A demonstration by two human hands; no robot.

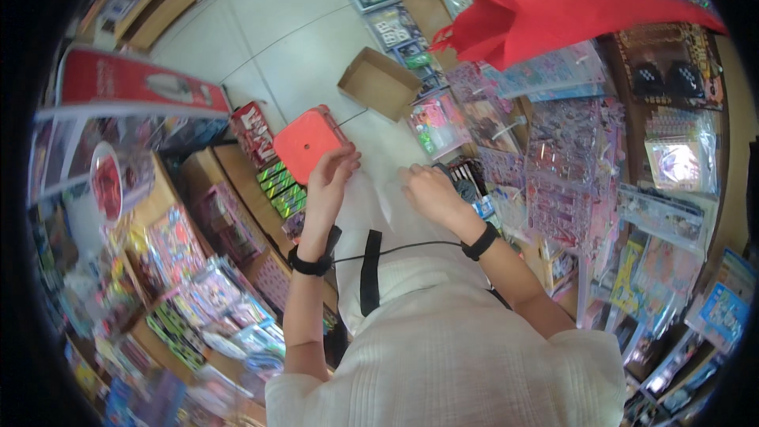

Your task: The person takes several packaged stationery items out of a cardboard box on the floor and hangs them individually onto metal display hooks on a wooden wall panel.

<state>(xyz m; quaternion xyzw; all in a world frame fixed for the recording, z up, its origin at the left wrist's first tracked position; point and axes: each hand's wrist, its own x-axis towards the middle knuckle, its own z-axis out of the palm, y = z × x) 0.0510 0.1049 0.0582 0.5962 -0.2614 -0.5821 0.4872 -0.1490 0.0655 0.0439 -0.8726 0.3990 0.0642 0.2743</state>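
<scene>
My left hand (pixel 335 171) hangs over my lap, its fingers loosely bent and a little apart, with nothing visible in them. Just beyond and left of it, overlapping in view, stands a red plastic stool (pixel 296 146) with a small hole in its top. My right hand (pixel 432 192) is over the right side of my lap, back of the hand up. Its fingers are loosely curled, their tips partly hidden, and I see nothing held. Both wrists wear black bands (pixel 480 242) joined by a thin dark cable. Light trousers (pixel 368 202) lie beneath the hands.
An open cardboard box (pixel 381 79) rests on the tiled floor (pixel 277 20) ahead. Packed shelves of small goods line both sides. Hanging clear packets (pixel 565 158) crowd close on the right, below a red cloth (pixel 545 20). Green shiny packs (pixel 283 191) lie beside the stool.
</scene>
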